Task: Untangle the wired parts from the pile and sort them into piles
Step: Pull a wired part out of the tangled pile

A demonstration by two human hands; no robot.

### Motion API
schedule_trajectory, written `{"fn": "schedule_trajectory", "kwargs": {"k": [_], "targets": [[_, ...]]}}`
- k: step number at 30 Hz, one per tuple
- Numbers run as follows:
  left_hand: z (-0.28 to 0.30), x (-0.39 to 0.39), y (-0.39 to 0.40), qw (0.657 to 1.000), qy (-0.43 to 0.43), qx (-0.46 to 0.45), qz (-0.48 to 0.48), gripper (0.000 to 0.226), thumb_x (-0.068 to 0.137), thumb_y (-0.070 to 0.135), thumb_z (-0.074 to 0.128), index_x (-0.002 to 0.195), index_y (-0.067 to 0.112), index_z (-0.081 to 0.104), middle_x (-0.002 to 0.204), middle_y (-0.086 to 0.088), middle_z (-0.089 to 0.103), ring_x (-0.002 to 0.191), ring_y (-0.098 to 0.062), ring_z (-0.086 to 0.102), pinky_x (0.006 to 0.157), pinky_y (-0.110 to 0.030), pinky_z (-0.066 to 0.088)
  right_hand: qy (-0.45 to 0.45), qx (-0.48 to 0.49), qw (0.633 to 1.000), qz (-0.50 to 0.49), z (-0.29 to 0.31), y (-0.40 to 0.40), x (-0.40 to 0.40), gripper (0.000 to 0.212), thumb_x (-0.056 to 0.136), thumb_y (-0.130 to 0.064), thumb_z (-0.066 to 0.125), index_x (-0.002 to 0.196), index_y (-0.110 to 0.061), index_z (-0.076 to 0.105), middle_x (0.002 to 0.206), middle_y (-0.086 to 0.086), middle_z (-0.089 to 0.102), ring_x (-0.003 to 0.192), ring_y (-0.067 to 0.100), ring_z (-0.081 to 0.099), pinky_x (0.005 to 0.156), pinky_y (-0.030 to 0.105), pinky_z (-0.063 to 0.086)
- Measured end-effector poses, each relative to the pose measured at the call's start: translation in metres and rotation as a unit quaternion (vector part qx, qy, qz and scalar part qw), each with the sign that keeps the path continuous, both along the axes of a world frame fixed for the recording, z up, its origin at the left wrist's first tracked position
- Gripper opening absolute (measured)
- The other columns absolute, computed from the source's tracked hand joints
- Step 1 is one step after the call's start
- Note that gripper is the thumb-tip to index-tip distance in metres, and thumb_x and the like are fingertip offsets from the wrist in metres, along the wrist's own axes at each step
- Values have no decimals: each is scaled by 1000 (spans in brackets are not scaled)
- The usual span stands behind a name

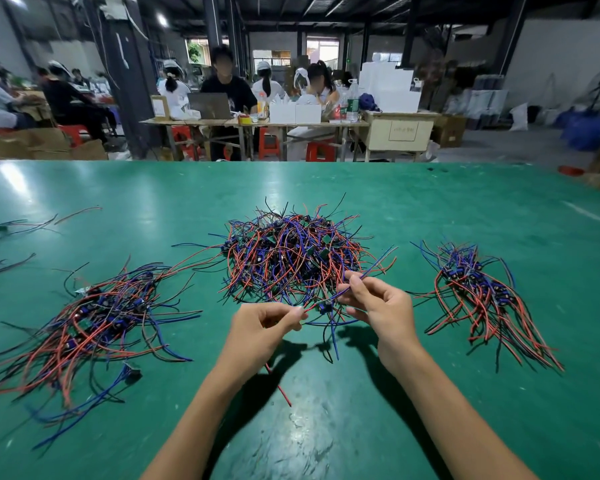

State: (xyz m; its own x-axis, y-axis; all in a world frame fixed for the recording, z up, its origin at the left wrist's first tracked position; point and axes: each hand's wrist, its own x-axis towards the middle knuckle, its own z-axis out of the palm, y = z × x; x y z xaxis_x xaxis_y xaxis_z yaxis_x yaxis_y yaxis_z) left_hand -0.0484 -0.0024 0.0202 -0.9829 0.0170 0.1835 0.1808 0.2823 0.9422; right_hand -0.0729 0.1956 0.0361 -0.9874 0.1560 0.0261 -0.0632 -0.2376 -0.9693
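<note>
Pinching one wired part, a small blue component trailing red, blue and black leads, the left hand and right hand hold it above the green table, just in front of the central tangled pile. Left of that pile lies a spread sorted pile; right of it, a tighter bundle.

Green table bears tangled wire pile; sorted piles flank it.
</note>
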Motion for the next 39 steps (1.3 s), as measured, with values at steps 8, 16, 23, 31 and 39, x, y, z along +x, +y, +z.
{"fn": "schedule_trajectory", "kwargs": {"k": [8, 16, 23, 31, 39], "targets": [[-2, 2, 3, 952, 251, -148, 90, 14, 82, 20, 82, 95, 25, 82, 83, 15, 70, 82, -8, 63, 72, -21, 49, -33, -169, 983, 61, 4, 0, -2, 18, 102, -7, 52, 112, -8, 68, 96, 5, 78, 79, 12, 75, 72, 19, 61], [-1, 2, 3, 955, 233, -137, 121, 7, 88, 28, 75, 89, 24, 80, 80, 12, 64, 81, -10, 59, 69, -22, 43, -37, -177, 983, 42, 6, -4, -1, 12, 97, -14, 62, 104, -11, 71, 89, 5, 78, 72, 12, 75, 63, 17, 59], [-5, 2, 4, 960, 200, -156, 119, 15, 93, 35, 68, 82, 25, 74, 79, 12, 67, 81, -8, 60, 75, -29, 46, -10, -96, 994, 42, 3, -4, 1, 11, 92, -20, 71, 99, -13, 75, 94, 8, 78, 74, 14, 74, 63, 19, 58], [-2, 3, 8, 977, 168, -112, 73, 11, 96, 21, 68, 100, 27, 76, 85, 23, 71, 81, 0, 65, 71, -8, 43, 19, -36, 998, 51, 1, -7, 3, 16, 95, -13, 67, 109, -8, 74, 89, 10, 77, 73, 17, 73, 64, 21, 59], [-6, 0, 5, 979, 142, -116, 88, 7, 91, 30, 73, 91, 27, 79, 79, 21, 73, 76, -4, 68, 71, -27, 53, 15, -122, 991, -55, 7, 3, -2, 10, 101, -14, 59, 106, -15, 67, 80, -1, 75, 70, 14, 73, 63, 25, 61]]}}
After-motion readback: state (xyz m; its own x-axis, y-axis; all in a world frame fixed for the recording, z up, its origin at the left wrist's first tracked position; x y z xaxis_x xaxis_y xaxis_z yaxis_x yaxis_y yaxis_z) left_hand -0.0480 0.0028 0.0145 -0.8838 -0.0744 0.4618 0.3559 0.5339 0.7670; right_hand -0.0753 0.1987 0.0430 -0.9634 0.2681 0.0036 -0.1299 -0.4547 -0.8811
